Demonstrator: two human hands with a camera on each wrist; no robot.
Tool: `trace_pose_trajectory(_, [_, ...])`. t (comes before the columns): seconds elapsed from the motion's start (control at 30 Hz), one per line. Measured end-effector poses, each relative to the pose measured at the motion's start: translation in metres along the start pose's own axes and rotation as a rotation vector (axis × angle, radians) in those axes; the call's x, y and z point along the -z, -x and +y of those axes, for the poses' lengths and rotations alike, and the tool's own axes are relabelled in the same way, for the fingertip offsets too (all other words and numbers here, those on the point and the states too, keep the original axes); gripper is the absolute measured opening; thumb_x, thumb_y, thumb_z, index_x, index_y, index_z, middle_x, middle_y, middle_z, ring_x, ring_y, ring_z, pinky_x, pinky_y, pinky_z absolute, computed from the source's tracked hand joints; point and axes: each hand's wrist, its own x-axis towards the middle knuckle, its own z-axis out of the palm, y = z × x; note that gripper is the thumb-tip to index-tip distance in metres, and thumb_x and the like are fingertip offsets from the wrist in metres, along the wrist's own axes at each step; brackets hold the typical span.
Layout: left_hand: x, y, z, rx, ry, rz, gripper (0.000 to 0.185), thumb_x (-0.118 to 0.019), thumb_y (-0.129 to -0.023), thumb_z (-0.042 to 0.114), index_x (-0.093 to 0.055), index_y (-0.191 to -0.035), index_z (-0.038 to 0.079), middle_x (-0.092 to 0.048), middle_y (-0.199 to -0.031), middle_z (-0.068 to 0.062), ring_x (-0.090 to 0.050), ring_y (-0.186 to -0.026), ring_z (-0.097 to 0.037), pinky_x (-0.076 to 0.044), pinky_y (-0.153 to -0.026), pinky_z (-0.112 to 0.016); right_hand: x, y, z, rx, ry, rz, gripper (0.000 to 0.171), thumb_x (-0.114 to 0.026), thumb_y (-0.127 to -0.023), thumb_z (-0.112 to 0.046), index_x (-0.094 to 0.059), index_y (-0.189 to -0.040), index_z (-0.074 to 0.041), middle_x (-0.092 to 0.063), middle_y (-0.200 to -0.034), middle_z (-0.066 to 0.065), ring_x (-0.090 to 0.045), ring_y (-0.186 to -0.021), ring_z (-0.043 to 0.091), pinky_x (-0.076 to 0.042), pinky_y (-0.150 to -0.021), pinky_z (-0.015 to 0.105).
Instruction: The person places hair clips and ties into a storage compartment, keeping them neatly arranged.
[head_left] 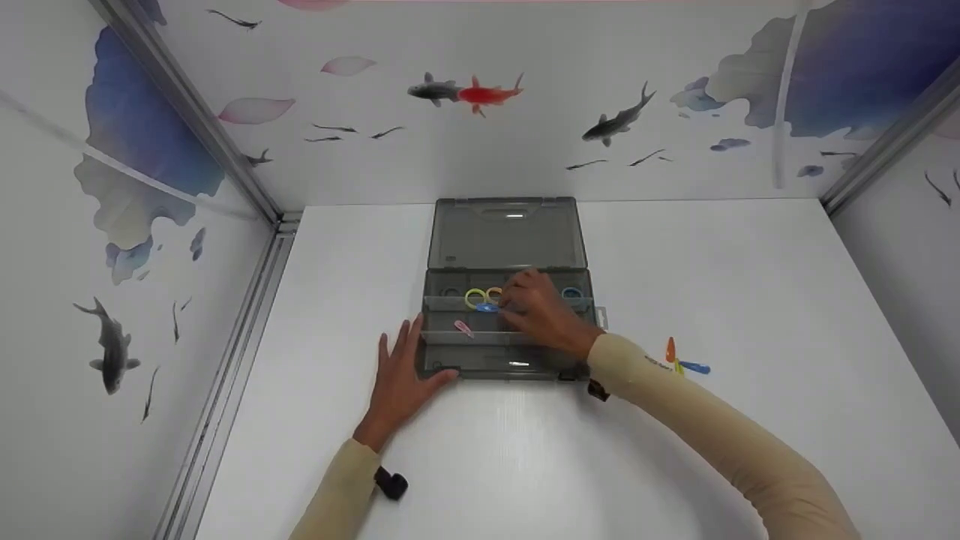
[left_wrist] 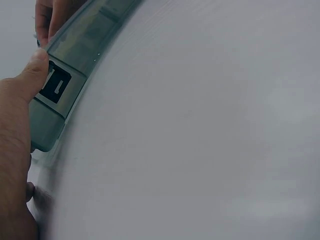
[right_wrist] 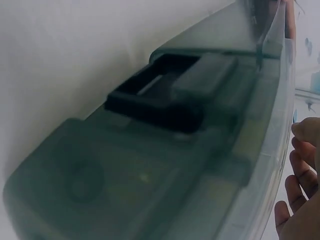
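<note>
An open grey see-through compartment box [head_left: 450, 361] lies on the white table, its lid [head_left: 506, 234] folded back. My left hand [head_left: 397, 375] rests flat beside the box's front left corner, thumb [left_wrist: 37, 70] against the front wall by a black latch [left_wrist: 55, 85]. My right hand [head_left: 536, 311] reaches into the middle of the box, curled fingertips pinching a small blue clip [head_left: 487, 307] at a divider. A yellow ring [head_left: 475, 298], an orange ring [head_left: 493, 292] and a blue ring [head_left: 571, 292] lie in the back row. A pink clip [head_left: 463, 328] lies in the middle row. The right wrist view shows the box's front wall and its other latch [right_wrist: 160, 100].
Orange, yellow and blue clips [head_left: 679, 360] lie loose on the table right of the box. White walls printed with fish enclose the table on the left, back and right; a metal rail [head_left: 247, 322] runs along the left edge.
</note>
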Motion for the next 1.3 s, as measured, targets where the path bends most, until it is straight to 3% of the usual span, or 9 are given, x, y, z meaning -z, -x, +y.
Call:
trace_pose_trajectory(0.27, [-0.001, -0.002, -0.002, -0.043, -0.006, 0.007, 0.111, -0.064, -0.078, 0.080, -0.004, -0.162, 0.040, -0.022, -0.166, -0.016, -0.015, -0.154, -0.039, -0.009, -0.122, -0.061, -0.007, -0.006, -0.008, -0.024, -0.023, -0.049, 0.007, -0.080, -0.088, -0.011, -0.075, -0.094, -0.009, -0.066, -0.104, 0.005, -0.052, -0.099, 0.023, -0.042, -0.089, 0.048])
trace_pose_trajectory(0.67, [0.002, -0.003, 0.001, -0.034, 0.007, 0.009, 0.111, -0.065, -0.077, 0.080, -0.005, -0.162, 0.042, -0.023, -0.166, -0.017, -0.014, -0.153, -0.042, -0.009, -0.122, -0.062, -0.012, -0.010, -0.013, -0.046, 0.013, -0.131, 0.008, -0.075, -0.093, -0.018, -0.076, -0.098, -0.013, -0.065, -0.109, 0.001, -0.052, -0.105, 0.021, -0.042, -0.092, 0.044])
trace_pose_trajectory(1.3, [0.002, -0.001, 0.002, -0.005, 0.007, 0.005, 0.111, -0.065, -0.076, 0.081, -0.006, -0.162, 0.042, -0.024, -0.166, -0.016, -0.012, -0.152, -0.045, -0.013, -0.121, -0.063, -0.024, -0.015, -0.019, -0.011, 0.025, -0.083, 0.007, -0.079, -0.089, -0.016, -0.077, -0.094, -0.011, -0.064, -0.103, 0.004, -0.051, -0.098, 0.024, -0.044, -0.082, 0.045])
